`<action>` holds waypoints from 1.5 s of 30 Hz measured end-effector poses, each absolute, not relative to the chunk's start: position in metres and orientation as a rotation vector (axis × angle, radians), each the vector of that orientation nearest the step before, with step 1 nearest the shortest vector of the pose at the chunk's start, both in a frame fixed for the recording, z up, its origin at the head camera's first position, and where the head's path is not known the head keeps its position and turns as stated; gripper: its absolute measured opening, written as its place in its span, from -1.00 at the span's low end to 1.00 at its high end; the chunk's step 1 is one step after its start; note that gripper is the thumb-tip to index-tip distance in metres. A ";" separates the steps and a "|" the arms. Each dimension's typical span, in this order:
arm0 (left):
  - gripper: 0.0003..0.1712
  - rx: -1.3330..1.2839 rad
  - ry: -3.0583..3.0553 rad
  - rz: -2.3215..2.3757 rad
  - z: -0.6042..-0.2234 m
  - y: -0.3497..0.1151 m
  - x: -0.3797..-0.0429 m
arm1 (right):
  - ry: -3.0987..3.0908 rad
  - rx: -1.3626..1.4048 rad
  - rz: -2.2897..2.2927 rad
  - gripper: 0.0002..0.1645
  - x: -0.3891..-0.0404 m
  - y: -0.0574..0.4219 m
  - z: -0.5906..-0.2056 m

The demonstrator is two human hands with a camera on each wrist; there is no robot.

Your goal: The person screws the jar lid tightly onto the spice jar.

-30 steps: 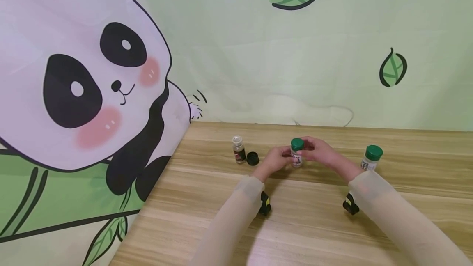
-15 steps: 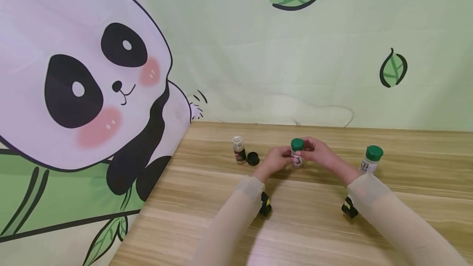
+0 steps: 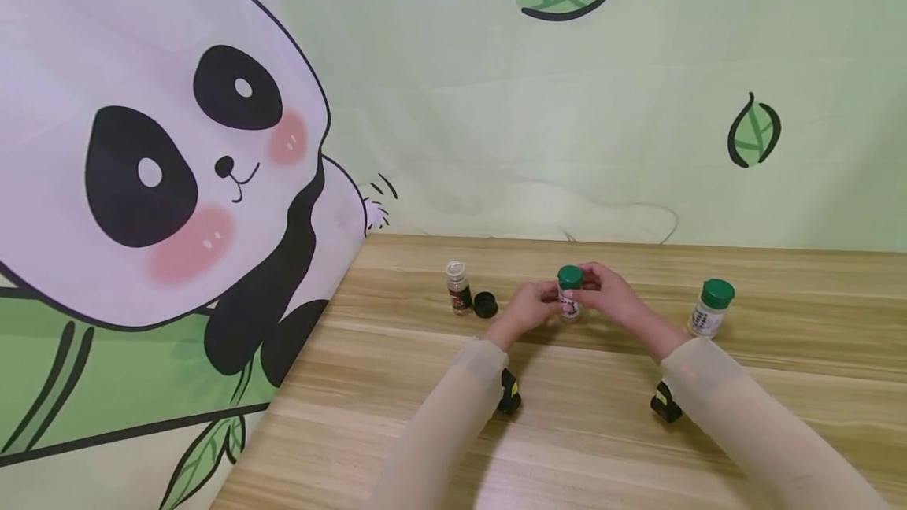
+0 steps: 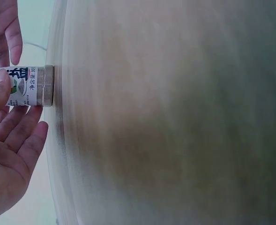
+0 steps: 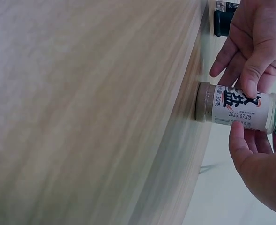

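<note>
A small clear seasoning bottle (image 5: 243, 110) with a white printed label, brownish powder and a green lid (image 3: 570, 276) stands upright near the back of the table. My left hand (image 3: 526, 307) grips it from the left, thumb across the label and fingers behind, as the left wrist view shows. From the other side my right hand (image 3: 613, 291) holds the same bottle high up. In the right wrist view, right fingertips (image 5: 238, 131) touch the label's edge while the right thumb lies at the green lid. Part of the label is hidden by fingers.
Left of the hands stands a small bottle (image 3: 459, 293) with a dark label and white top, beside a loose black cap (image 3: 485, 304). Another green-lidded bottle (image 3: 712, 307) stands right, close to the right forearm. Behind the wooden table (image 3: 588, 415) hangs a panda-print cloth (image 3: 453, 101).
My right wrist and forearm have swung slightly left and down, uncovering more of the right-hand bottle. Both hands stay on the middle bottle, which has hardly moved.
</note>
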State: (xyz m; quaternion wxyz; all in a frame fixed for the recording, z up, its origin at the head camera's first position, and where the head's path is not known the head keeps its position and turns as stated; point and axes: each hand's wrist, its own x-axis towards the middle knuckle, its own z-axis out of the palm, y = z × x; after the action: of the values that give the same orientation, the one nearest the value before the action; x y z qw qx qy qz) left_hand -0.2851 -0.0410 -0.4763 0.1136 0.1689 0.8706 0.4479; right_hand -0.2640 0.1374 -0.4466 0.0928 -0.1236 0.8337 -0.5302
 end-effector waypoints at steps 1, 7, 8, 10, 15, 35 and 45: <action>-0.59 0.498 2.550 1.317 -0.476 -0.041 -0.285 | 2.481 -0.355 -1.576 -0.34 -0.264 0.137 -0.447; -0.57 0.562 2.538 1.310 -0.473 -0.044 -0.284 | 2.524 -0.303 -1.573 -0.34 -0.263 0.132 -0.446; -0.57 0.568 2.539 1.303 -0.472 -0.044 -0.283 | 2.529 -0.297 -1.573 -0.34 -0.262 0.131 -0.446; -0.57 0.569 2.540 1.295 -0.473 -0.045 -0.284 | 2.529 -0.278 -1.584 -0.34 -0.262 0.130 -0.446; -0.55 0.518 2.533 1.320 -0.476 -0.042 -0.286 | 2.541 -0.228 -1.602 -0.36 -0.264 0.128 -0.448; -0.59 0.492 2.575 1.281 -0.476 -0.040 -0.285 | 2.223 -0.513 -1.494 -0.21 -0.275 0.154 -0.436; -0.59 0.497 2.575 1.284 -0.475 -0.040 -0.284 | 2.175 -0.545 -1.463 -0.33 -0.283 0.157 -0.432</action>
State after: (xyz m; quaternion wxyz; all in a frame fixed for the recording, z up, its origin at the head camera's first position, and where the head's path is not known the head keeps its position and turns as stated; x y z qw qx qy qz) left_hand -0.2844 -0.0402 -0.4752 0.1108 0.1691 0.8764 0.4371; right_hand -0.2826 0.1566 -0.4318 0.2301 -0.1982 0.7906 -0.5317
